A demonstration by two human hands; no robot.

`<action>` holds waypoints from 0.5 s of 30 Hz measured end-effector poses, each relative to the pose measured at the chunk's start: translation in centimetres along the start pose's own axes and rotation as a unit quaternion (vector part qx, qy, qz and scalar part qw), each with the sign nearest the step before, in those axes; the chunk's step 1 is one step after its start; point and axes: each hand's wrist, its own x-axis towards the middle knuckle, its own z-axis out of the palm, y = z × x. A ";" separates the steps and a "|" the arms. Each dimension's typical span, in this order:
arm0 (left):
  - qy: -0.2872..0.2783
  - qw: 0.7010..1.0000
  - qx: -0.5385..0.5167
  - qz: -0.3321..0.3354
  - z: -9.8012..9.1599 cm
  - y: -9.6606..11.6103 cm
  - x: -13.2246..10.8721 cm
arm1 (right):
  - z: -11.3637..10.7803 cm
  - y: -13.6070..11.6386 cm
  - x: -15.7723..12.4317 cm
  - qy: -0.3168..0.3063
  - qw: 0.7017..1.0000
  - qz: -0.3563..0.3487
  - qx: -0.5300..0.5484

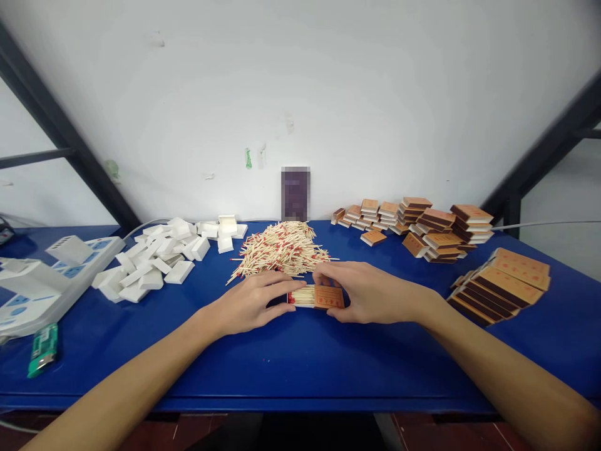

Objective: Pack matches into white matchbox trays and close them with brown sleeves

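Note:
Low over the front of the blue table, both my hands hold one matchbox between them. My left hand (pixel 260 302) grips the white inner tray (pixel 302 296) at its left end, fingers on the far side and thumb on the near side. Red-tipped matches lie in that tray. My right hand (pixel 361 291) is closed around the orange-brown sleeve (pixel 328 297), which covers the tray's right part. Just behind my hands rises a large heap of loose matches (pixel 284 247), their red heads pointing in many directions.
White empty trays (pixel 159 257) are piled at left, near a white-and-blue power strip (pixel 89 257) and a green packet (pixel 44 349). Stacked matchboxes (pixel 436 228) stand at back right, with a row of orange sleeves (pixel 502 285) closer. A dark blurred rectangle (pixel 295 194) leans against the wall.

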 end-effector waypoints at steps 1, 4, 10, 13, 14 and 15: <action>0.003 1.000 0.000 -0.002 0.0 -0.1 0.0 | 0.0 0.0 0.0 0.007 1.000 -0.003 -0.003; 0.005 1.000 -0.008 -0.003 0.0 -0.1 0.0 | 0.1 0.0 0.0 0.016 1.000 -0.007 -0.011; -0.005 0.999 -0.049 0.002 0.3 0.0 0.0 | -0.1 -0.1 -0.1 -0.014 1.000 -0.008 -0.009; -0.004 0.998 -0.059 0.003 0.5 -0.1 0.0 | -0.1 -0.2 -0.1 -0.015 1.000 -0.007 -0.012; -0.004 0.998 -0.060 0.000 0.5 -0.1 0.0 | 0.0 -0.2 -0.1 -0.013 1.000 -0.008 -0.013; -0.004 0.998 -0.060 -0.002 0.5 -0.1 0.0 | 0.0 -0.2 -0.1 -0.010 1.000 -0.008 -0.013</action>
